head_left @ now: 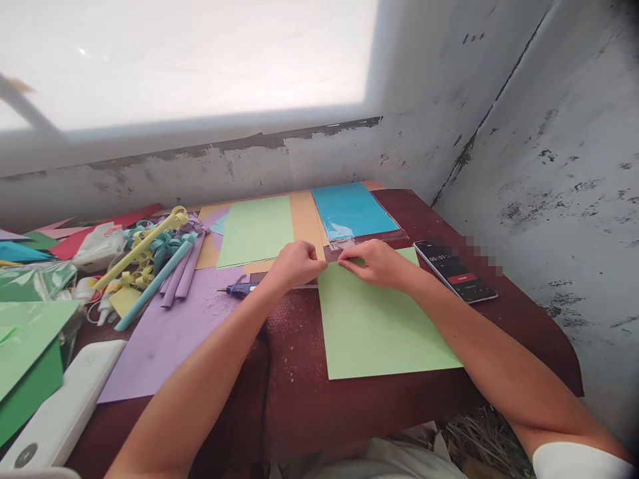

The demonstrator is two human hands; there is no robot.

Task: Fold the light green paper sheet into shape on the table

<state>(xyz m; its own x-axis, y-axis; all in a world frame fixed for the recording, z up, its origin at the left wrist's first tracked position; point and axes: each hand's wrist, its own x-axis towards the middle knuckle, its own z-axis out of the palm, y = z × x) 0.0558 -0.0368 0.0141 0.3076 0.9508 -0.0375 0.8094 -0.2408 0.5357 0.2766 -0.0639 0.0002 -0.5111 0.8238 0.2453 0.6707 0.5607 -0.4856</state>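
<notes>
A light green paper sheet [379, 332] lies on the dark red table in front of me. My left hand [298, 261] is closed, its thumb and fingertips pinching the sheet's far left corner. Along the far edge, just to the right, my right hand [372, 261] has thumb and forefinger pinched together on the paper, while its forearm passes over the sheet's right side. A blue glue gun [240, 289] rests by my left wrist, partly hidden by the arm. Farther back lies another light green sheet [257, 229].
A phone [454, 271] with a running timer lies to the right. Behind is a blue paper pack [354, 211]. To the left are a purple sheet [174, 352], rolled paper tubes [157, 279], curled strips, a white power bank [64, 402] and green paper [34, 346]. Walls border the table.
</notes>
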